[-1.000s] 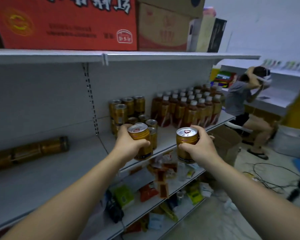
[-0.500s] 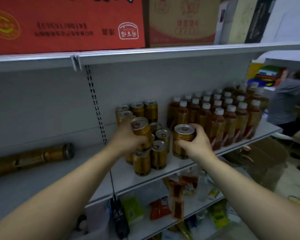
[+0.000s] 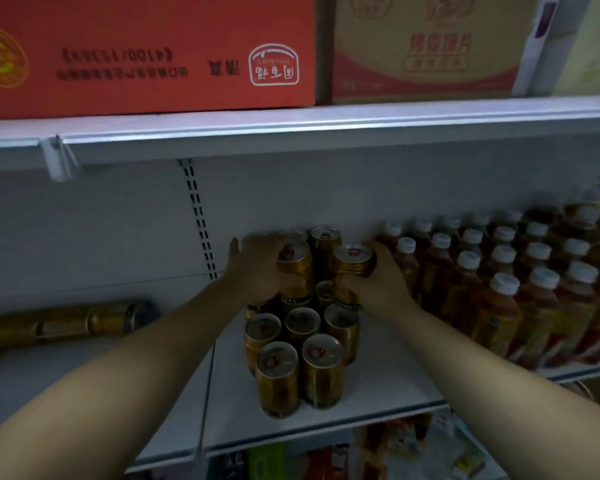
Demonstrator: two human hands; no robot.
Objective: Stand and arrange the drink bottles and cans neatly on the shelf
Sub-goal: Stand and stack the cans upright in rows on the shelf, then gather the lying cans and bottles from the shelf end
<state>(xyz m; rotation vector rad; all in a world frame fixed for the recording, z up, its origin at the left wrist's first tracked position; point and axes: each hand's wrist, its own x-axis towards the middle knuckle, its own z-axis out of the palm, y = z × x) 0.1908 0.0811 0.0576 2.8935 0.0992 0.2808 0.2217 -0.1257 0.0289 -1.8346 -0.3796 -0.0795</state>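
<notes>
Each hand holds a gold drink can over a cluster of standing gold cans (image 3: pixel 293 355) on the white shelf (image 3: pixel 378 386). My left hand (image 3: pixel 257 268) grips the left can (image 3: pixel 295 268) from its left side. My right hand (image 3: pixel 378 285) grips the right can (image 3: pixel 352 268), which tilts a little to the right. Both held cans sit at the second tier, above the lower cans and just in front of stacked cans at the back (image 3: pixel 324 244). Several brown tea bottles with white caps (image 3: pixel 499 289) stand in rows to the right.
A row of gold cans (image 3: pixel 59 323) lies on its side at the left of the shelf. Overhead, the upper shelf edge (image 3: pixel 326 133) carries a red carton (image 3: pixel 146 53) and a tan carton (image 3: pixel 426 46). A lower shelf (image 3: pixel 395 452) holds mixed packets.
Both hands have carried their cans further in and up onto the second tier of the can cluster. The view has moved closer to the shelf.
</notes>
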